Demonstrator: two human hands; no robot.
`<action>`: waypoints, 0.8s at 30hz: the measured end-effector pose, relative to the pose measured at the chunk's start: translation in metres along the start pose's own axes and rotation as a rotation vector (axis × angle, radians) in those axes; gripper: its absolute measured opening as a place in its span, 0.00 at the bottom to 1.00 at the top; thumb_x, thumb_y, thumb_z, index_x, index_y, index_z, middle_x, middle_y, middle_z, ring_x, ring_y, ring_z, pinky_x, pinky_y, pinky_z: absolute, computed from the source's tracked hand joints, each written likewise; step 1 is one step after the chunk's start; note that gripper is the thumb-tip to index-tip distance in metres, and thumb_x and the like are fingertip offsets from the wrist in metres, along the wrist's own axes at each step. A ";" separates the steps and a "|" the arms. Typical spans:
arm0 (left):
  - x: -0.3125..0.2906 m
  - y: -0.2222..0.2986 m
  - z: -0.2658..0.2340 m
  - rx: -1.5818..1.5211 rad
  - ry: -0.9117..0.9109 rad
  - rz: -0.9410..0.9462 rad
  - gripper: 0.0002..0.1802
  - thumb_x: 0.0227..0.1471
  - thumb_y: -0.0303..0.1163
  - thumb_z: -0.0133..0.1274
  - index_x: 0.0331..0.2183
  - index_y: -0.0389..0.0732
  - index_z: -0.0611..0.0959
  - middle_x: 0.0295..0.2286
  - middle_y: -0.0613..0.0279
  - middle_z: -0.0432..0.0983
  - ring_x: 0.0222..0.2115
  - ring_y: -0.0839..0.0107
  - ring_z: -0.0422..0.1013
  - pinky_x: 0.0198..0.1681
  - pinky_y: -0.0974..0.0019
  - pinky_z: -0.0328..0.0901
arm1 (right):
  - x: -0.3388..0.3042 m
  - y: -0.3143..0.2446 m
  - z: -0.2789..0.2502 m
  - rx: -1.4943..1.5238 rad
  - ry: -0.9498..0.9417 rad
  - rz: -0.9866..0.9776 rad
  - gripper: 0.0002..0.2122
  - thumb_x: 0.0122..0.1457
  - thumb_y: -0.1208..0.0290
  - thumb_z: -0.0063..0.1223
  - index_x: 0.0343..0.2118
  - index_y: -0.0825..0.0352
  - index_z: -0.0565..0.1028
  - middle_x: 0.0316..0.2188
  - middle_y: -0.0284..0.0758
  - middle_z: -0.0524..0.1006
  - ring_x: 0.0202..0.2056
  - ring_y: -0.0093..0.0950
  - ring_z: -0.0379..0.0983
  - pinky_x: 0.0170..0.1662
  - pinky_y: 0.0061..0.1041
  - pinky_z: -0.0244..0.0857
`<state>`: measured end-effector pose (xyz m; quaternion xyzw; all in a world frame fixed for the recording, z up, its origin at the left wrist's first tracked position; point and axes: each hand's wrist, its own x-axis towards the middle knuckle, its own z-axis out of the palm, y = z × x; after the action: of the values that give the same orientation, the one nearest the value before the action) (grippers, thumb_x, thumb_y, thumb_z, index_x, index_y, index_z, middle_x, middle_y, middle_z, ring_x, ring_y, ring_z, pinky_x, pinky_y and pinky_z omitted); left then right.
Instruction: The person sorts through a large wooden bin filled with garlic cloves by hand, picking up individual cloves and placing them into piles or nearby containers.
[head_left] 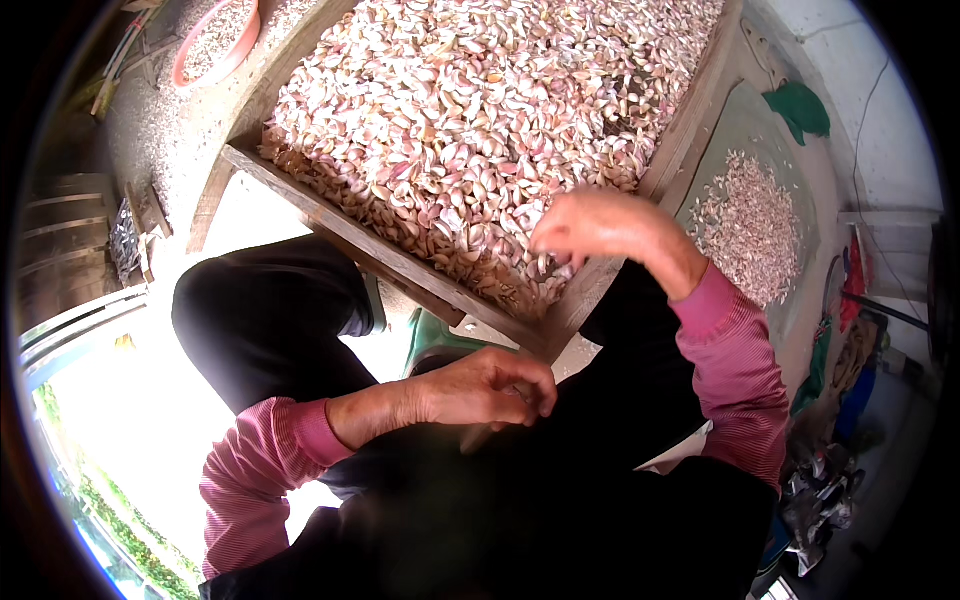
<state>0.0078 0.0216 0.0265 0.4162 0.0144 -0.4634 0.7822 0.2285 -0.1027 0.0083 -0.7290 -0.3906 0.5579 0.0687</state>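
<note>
A wooden tray [330, 212] with raised plank sides holds a thick layer of pinkish-white garlic cloves [450, 120]. At its near right corner my right hand [595, 228] reaches down over the cloves, palm side turned down. Its fingers are smeared by motion, so I cannot tell what they hold. Above my lap, just outside the tray's near corner, my left hand [480, 388] is closed with the fingers curled in. Whatever lies inside that grip is hidden. A small pale tip [474, 438] shows beneath it, too unclear to name.
On the right, a heap of small cloves [750, 225] lies on a grey-green sheet [728, 130], near a green cloth-like item [800, 110]. A pink basin [218, 72] stands at the far left. My knees flank the tray's near corner, with a green shoe [432, 335] below.
</note>
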 end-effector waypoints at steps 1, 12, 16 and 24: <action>0.003 -0.008 0.002 0.046 0.018 0.026 0.07 0.50 0.27 0.51 0.34 0.40 0.78 0.24 0.70 0.71 0.22 0.82 0.66 0.26 0.76 0.62 | 0.000 -0.001 -0.018 0.074 0.044 0.117 0.11 0.63 0.68 0.47 0.34 0.67 0.80 0.36 0.40 0.82 0.31 0.25 0.80 0.27 0.25 0.71; 0.002 -0.009 -0.008 0.071 0.070 0.110 0.08 0.48 0.25 0.50 0.34 0.40 0.79 0.26 0.70 0.71 0.27 0.81 0.66 0.30 0.74 0.62 | 0.047 0.015 -0.068 -0.290 0.760 -0.437 0.05 0.59 0.68 0.56 0.32 0.61 0.82 0.26 0.33 0.78 0.28 0.20 0.74 0.38 0.22 0.75; -0.001 -0.007 -0.014 0.107 0.117 0.183 0.08 0.47 0.25 0.50 0.33 0.39 0.79 0.28 0.69 0.71 0.31 0.79 0.67 0.35 0.73 0.62 | 0.060 -0.009 -0.016 -0.412 0.578 -0.414 0.06 0.57 0.69 0.57 0.35 0.63 0.79 0.32 0.31 0.74 0.32 0.26 0.74 0.38 0.25 0.76; -0.001 -0.011 -0.009 0.197 0.148 0.214 0.09 0.45 0.26 0.51 0.33 0.39 0.79 0.28 0.66 0.73 0.31 0.76 0.69 0.36 0.71 0.64 | 0.058 -0.001 -0.030 -0.656 0.955 -0.406 0.02 0.56 0.79 0.53 0.31 0.66 0.76 0.30 0.32 0.72 0.34 0.26 0.71 0.43 0.31 0.73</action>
<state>0.0026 0.0265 0.0140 0.5230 -0.0180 -0.3446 0.7794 0.2583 -0.0546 -0.0238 -0.7925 -0.5993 -0.0037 0.1130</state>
